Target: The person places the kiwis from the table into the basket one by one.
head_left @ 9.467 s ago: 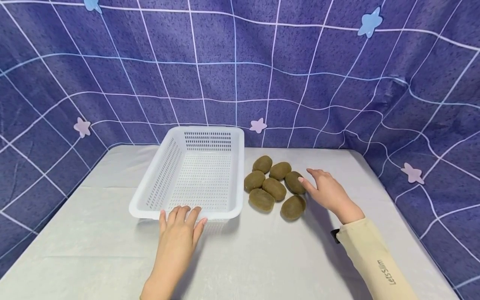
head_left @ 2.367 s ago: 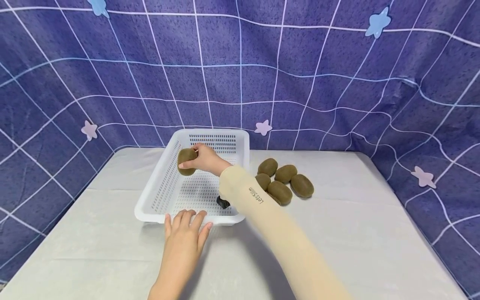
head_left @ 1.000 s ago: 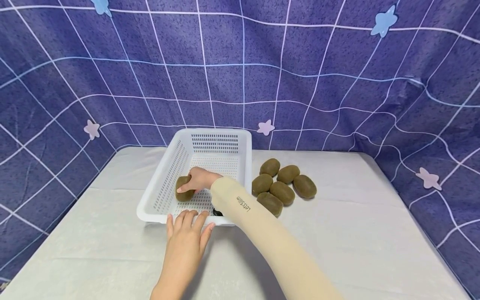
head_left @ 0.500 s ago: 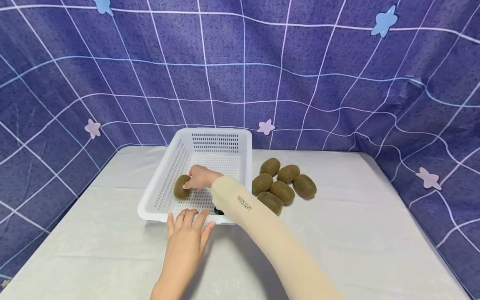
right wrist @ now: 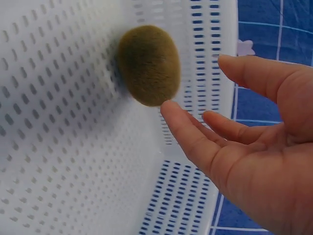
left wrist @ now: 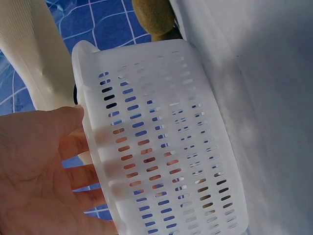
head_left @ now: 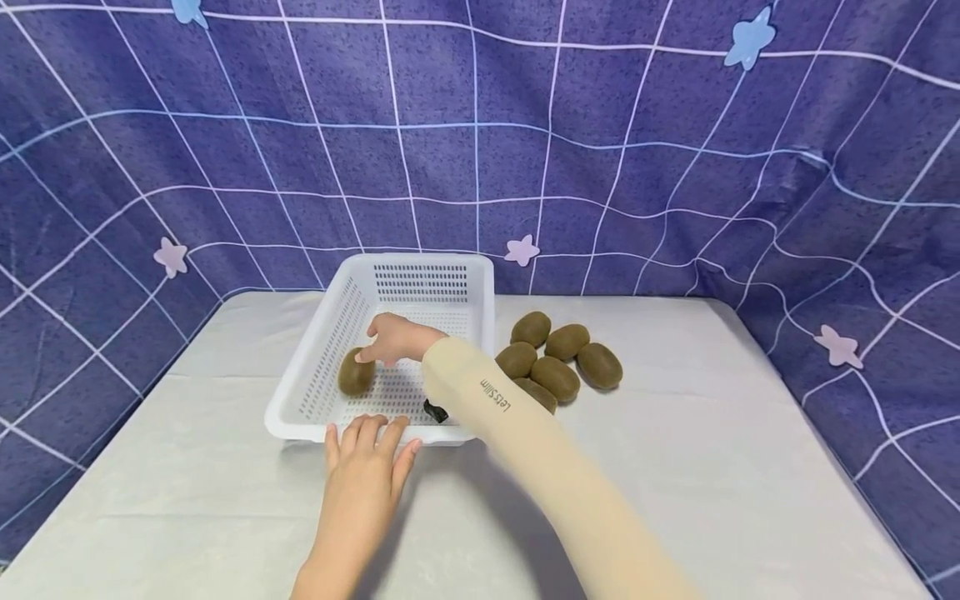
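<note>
A white perforated plastic basket (head_left: 442,434) stands on the table, left of the middle. Inside it, toward the left wall, one brown kiwi (head_left: 356,373) rests on the bottom. My right hand (head_left: 397,340) hovers beside this kiwi; the right wrist view shows spread fingers and thumb, a fingertip (right wrist: 168,106) close to or touching the kiwi's edge. My left hand (head_left: 363,479) grips the near rim, its fingers hooked over into the basket; through the wall slots in the left wrist view they show on the inner side.
Several more kiwis (head_left: 555,379) lie grouped on the white tablecloth (head_left: 712,467), right of the basket. The right sleeve (head_left: 540,450) crosses the basket's right rim and partly hides one. A purple grid-patterned curtain (head_left: 600,167) hangs behind.
Over the frames the right hand carried a kiwi from the group into the basket and lowered it. In the last half second it let go and lifted slightly away. The left hand stayed on the rim.
</note>
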`<state>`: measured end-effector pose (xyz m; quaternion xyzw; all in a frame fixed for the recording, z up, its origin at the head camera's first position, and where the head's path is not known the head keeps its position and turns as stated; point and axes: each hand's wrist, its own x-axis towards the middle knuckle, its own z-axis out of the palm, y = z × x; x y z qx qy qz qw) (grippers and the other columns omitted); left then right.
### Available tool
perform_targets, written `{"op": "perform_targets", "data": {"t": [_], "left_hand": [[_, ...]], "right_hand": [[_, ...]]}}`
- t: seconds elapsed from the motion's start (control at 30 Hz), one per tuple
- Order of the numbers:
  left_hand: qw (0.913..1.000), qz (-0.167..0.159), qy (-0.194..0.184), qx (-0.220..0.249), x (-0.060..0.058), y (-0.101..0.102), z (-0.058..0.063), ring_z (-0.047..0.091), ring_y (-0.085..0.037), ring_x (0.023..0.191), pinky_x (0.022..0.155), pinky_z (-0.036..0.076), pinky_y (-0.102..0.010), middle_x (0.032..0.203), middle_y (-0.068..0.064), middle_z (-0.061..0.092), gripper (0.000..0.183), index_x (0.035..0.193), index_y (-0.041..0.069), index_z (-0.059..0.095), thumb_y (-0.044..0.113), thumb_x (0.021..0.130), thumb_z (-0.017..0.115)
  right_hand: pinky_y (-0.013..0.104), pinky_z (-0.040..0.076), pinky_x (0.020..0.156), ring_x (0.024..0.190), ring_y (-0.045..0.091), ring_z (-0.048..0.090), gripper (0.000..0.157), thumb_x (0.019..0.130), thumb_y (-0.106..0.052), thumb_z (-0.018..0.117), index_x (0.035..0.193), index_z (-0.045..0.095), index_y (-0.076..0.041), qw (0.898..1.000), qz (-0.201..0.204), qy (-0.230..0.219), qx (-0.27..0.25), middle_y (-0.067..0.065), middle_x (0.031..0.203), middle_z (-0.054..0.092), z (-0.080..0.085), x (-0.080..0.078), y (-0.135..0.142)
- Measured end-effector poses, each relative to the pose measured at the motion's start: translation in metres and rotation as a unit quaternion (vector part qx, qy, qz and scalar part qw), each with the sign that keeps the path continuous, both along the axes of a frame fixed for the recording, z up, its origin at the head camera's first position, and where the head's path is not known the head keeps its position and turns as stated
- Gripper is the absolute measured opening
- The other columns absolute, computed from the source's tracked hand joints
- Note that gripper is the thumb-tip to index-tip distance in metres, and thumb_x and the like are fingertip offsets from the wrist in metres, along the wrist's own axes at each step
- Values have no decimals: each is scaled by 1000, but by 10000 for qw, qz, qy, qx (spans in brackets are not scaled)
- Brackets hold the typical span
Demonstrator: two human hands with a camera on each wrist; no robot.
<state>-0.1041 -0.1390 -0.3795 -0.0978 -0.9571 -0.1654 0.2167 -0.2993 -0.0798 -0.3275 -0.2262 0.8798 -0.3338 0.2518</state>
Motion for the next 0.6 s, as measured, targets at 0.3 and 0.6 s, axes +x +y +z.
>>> {"op": "perform_targets", "data": {"t": [0.3,0.6], "left_hand": [[9999,-26,71,73,-1,0,0,48,-43,119,103,20,-72,115,-19,60,33,118,5,63,27,94,63],[9997,-61,172,132,-1,1,-1,49,-43,117,102,21,-72,113,-19,60,31,116,5,64,26,93,65]], "right_hand": [[28,52,85,99,25,66,56,95,-26,64,139,44,2,9995,29,321,-68,14,125,59,24,-7,19],[30,50,89,97,21,65,56,95,-27,63,141,43,-2,9994,-105,272,-192,11,125,60,39,-11,36]]}}
